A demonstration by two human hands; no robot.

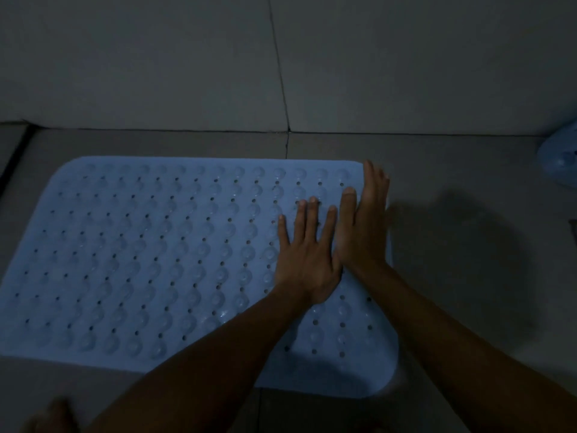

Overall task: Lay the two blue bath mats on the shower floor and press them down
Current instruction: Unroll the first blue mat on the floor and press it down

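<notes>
A blue bath mat (156, 254) with rows of bumps and small holes lies flat on the grey tiled shower floor (452, 276). My left hand (307, 254) rests flat on the mat's right part, fingers spread and straight. My right hand (363, 220) lies beside it along the mat's right edge, fingers straight and together, touching the left hand. Part of a second blue mat (559, 157) shows at the right edge of the view, near the wall.
A tiled wall (187, 64) rises just behind the mat, with a vertical grout line. A dark strip (12, 164) runs along the far left. Bare floor tiles stretch to the right of the mat. The light is dim.
</notes>
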